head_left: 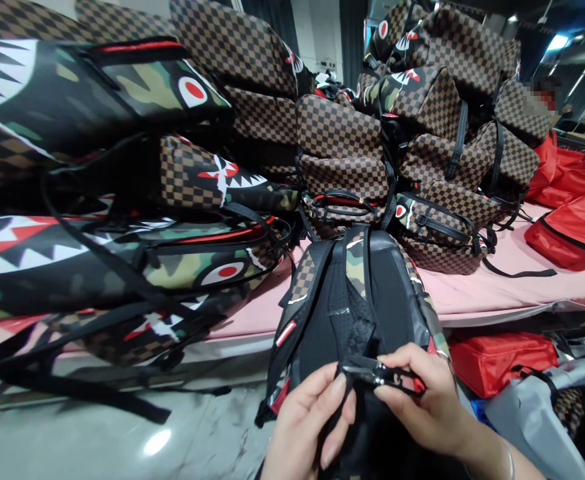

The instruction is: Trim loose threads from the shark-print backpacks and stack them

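Observation:
A backpack (352,293) with black back padding, brown checker sides and camouflage straps leans against the table edge in front of me. My right hand (422,400) grips a small pair of black snips (380,373) whose tips point left, over the lower part of the pack's back. My left hand (307,420) pinches a thin black strap (341,390) just beside the snips' tips. Both hands sit close together at the bottom centre of the view.
Piles of brown checkered and camouflage shark-mouth backpacks (122,200) cover a pink-topped table (497,287). Red bags (572,227) lie at the right, another red bag (502,360) below the table. A person stands far right behind the piles. Glossy floor (97,433) at lower left.

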Tool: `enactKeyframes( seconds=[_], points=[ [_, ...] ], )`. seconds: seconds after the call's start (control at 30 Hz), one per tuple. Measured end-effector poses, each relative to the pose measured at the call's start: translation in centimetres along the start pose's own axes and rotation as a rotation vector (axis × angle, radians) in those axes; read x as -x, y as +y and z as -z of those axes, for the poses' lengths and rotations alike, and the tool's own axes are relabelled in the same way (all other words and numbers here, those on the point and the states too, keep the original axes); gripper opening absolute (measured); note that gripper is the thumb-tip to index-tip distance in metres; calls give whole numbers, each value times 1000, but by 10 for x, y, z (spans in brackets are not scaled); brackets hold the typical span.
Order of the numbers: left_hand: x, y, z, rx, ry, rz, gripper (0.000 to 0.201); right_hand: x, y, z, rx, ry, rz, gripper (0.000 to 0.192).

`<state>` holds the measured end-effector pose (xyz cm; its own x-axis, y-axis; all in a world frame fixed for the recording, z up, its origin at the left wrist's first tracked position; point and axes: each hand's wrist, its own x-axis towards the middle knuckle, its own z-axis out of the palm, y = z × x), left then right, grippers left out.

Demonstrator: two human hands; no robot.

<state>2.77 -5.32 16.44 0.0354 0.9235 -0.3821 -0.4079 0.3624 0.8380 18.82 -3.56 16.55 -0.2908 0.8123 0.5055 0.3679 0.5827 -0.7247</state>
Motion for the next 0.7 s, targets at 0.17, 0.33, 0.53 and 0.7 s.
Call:
enactKeyframes(
  seconds=[0.17,0.33,0.53,0.7],
  points=[
    [-11,-6,11,289,-288,167,22,3,1,4,-110,-33,-63,11],
    [-18,-20,14,700,-784,425,16,-4,7,-5,-478,59,-446,21],
    [-5,-24,3,371,-322,326,23,-22,13,-12,-500,70,-621,26],
    [-6,-16,2,7,83,106,39,-17,18,-11,-391,49,-606,19]
  ],
)
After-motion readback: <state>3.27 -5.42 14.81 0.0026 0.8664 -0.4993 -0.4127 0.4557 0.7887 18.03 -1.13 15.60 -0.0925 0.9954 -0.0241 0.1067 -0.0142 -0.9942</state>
